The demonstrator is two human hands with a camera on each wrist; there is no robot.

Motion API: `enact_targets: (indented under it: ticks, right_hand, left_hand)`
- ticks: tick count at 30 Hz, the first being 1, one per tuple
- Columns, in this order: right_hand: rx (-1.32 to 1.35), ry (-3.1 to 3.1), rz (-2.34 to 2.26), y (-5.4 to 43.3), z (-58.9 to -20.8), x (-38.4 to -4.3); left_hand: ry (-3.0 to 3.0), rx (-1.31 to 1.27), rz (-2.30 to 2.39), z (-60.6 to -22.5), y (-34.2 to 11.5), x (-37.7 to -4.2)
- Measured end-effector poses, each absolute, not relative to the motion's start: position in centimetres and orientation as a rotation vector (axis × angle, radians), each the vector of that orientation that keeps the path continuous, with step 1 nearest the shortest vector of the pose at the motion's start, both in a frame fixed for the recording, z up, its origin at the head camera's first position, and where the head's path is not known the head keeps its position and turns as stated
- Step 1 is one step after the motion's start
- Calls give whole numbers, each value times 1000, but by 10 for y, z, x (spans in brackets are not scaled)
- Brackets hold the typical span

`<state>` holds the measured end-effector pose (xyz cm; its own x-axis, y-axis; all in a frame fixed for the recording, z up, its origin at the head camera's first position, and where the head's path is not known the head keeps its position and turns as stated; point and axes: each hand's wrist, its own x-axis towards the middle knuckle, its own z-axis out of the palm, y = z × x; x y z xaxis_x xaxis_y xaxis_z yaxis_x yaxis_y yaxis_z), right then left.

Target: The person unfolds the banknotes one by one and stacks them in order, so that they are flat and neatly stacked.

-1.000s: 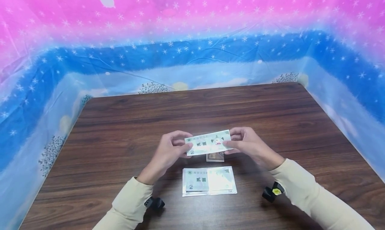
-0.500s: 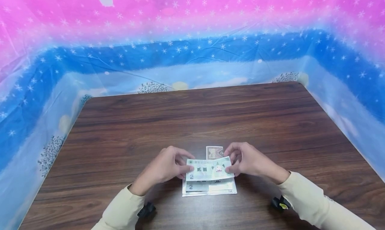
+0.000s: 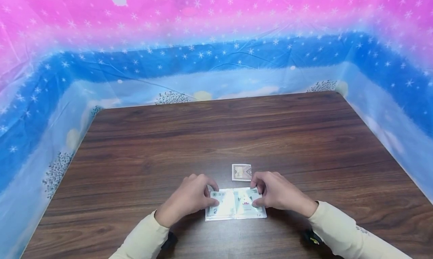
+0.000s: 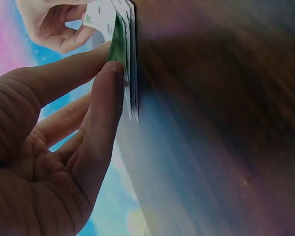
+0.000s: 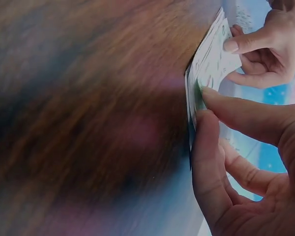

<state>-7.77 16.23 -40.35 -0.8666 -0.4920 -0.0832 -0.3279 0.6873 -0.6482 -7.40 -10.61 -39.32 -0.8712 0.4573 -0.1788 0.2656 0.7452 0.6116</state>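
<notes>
A pale green play banknote [image 3: 226, 206] with a cartoon figure on its right half lies over a flat stack of similar notes and shiny sheets [image 3: 220, 218]. My left hand [image 3: 189, 198] pinches the note's left end between thumb and a finger. At the opposite end, my right hand [image 3: 282, 194] pinches it the same way. Both wrist views show fingertips on a green edge [image 4: 118, 43] bent slightly up from the layers below. Glare washes out part of the printing in the head view.
Just behind the stack lies a small brown-printed folded paper [image 3: 241, 172], close to my right fingers. The dark wood table [image 3: 169, 138] extends around. Patterned pink and blue cloth [image 3: 216, 59] hangs along its far and side edges.
Both hands have brought the note down and toward the person, from above the small brown paper onto the stack. The brown paper, partly covered before, is now in full view.
</notes>
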Motion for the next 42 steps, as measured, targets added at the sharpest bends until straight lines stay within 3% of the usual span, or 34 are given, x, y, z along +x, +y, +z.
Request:
enact_targets:
  ticks: [8,21,30,42]
  right_hand:
    - [-634,2740,-851,164,-402,-81]
    - [-495,2830,-904,163,-409,-125]
    - [-467,2853,-835,155,-416,-135]
    - [-336,2640,-1262,152,-412,-139]
  left_hand:
    - [2681,590,844,-393,-104,-74]
    - [2748,455,946,-379,-107,-92]
    - [2761,405,965,-381,-101,-102]
    - [2732,411,1042,-383,-95,-110]
